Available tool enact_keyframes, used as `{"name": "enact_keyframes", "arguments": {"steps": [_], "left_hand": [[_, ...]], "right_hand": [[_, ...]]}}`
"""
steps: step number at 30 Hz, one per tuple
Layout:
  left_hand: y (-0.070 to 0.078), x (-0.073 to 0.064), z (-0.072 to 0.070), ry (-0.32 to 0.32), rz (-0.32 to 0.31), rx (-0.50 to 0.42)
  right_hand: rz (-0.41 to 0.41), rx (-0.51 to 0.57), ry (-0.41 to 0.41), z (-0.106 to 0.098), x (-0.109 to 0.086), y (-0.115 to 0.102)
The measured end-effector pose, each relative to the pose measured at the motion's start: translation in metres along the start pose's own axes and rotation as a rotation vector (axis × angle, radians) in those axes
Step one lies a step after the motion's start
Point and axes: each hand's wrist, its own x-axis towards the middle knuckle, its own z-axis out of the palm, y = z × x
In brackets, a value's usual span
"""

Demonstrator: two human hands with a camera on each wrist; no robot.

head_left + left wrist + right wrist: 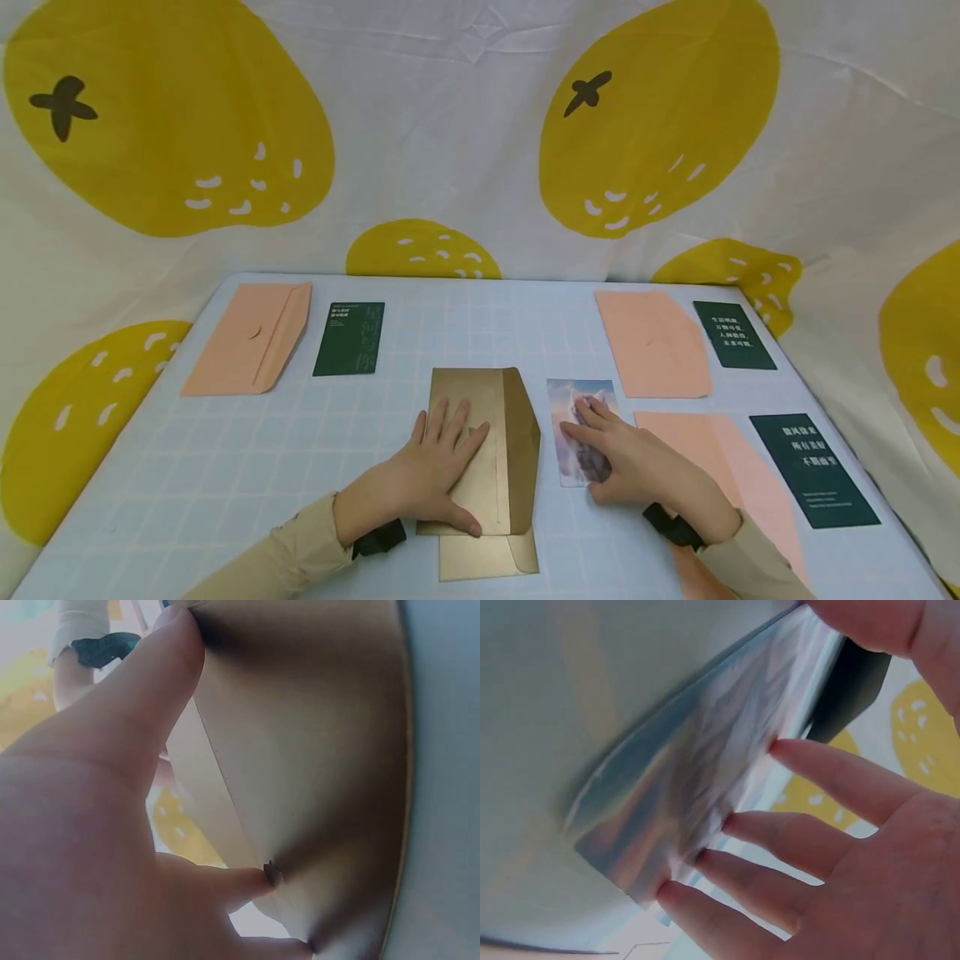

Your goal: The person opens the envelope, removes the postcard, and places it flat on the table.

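A gold envelope (486,467) lies in the middle of the table, its flap opened out to the right. My left hand (435,467) rests on it with spread fingers; in the left wrist view the fingertips touch the gold paper (315,735). A second gold envelope (480,560) shows partly from beneath its lower edge. Just right of the envelopes, a picture card (562,450) with a cat-like animal under a pinkish-blue sky lies flat. My right hand (626,454) touches this card with extended, spread fingers, its thumb by the lower edge. The right wrist view shows the fingertips on the glossy card (697,765).
Pink envelopes lie at the far left (236,342) and far right (652,346), with another pink one (750,483) partly under my right forearm. Dark green cards sit at the left (348,337), back right (735,335) and right edge (813,471). A fruit-patterned curtain (435,125) hangs behind.
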Motion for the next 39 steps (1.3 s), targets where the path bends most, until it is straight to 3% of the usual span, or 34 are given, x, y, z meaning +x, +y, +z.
{"name": "enact_keyframes", "arguments": {"steps": [9, 25, 39], "left_hand": [[-0.011, 0.007, -0.007, -0.006, -0.034, -0.051], [-0.032, 0.031, -0.021, -0.024, -0.079, -0.103], [-0.065, 0.058, -0.036, -0.045, -0.07, -0.141]], "right_hand": [[-0.043, 0.023, -0.012, -0.004, 0.013, 0.007], [0.002, 0.001, -0.034, -0.016, 0.047, 0.014], [0.004, 0.017, -0.041, -0.026, 0.082, 0.024]]}}
